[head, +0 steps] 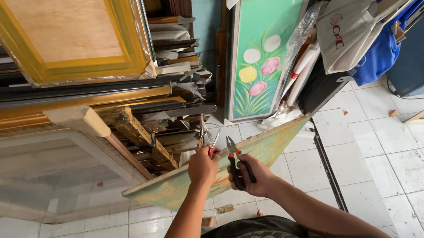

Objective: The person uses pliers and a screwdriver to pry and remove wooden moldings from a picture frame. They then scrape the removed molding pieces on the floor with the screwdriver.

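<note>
Item: flat green-painted board with worn yellowish edge (276, 140), held edge-up over the white tiled floor (406, 163), slanting from lower left to upper right.

Left hand (203, 165): clenched on a red-handled slim tool (213, 143), tip at the board's upper edge.

Right hand (250, 177): fingers wrapped round red-and-black-handled pliers (234, 154), nose up, just beside the same edge.

Step, as judged: working a fastener at the board's edge. Next move likely calls for a steady board and an exact nip with the pliers.

Surroundings: stacked gilt wooden frames (73, 39); framed tulip painting (263, 53).
</note>
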